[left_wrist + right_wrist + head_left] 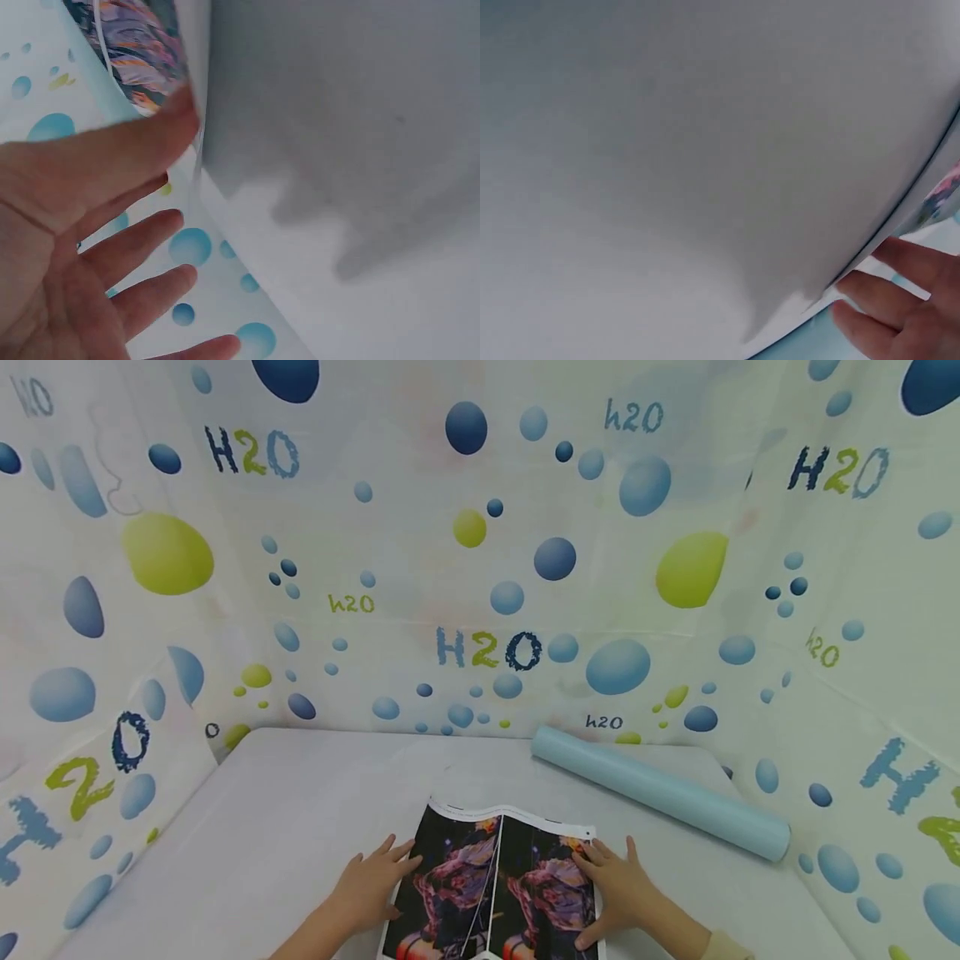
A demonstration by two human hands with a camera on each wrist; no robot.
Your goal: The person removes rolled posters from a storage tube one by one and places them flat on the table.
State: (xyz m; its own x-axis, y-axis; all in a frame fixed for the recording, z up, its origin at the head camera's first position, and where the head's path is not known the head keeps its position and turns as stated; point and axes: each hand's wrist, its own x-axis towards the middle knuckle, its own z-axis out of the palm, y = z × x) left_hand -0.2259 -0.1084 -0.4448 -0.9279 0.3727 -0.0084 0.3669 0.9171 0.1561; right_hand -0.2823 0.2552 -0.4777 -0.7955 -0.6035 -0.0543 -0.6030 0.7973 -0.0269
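In the head view, a white-bordered printed sheet [547, 881] lies at the table's near edge. Two similar dark pictures with purple and pink shapes fill it, split by a white strip. Its far edge is wavy. My left hand [367, 885] is at the left edge with fingers spread. In the left wrist view, the thumb of that hand [82, 217] meets the edge of the sheet [142, 49], the other fingers straight and apart. My right hand [618, 881] lies along the right edge, its fingertips over the border. The right wrist view shows its fingers [881, 296] beside the sheet's edge.
A pale blue roll [660, 789] lies slantwise at the table's back right. The white table [247, 827] is enclosed at the back and sides by a white curtain [420, 568] with blue and green bubbles and H2O lettering.
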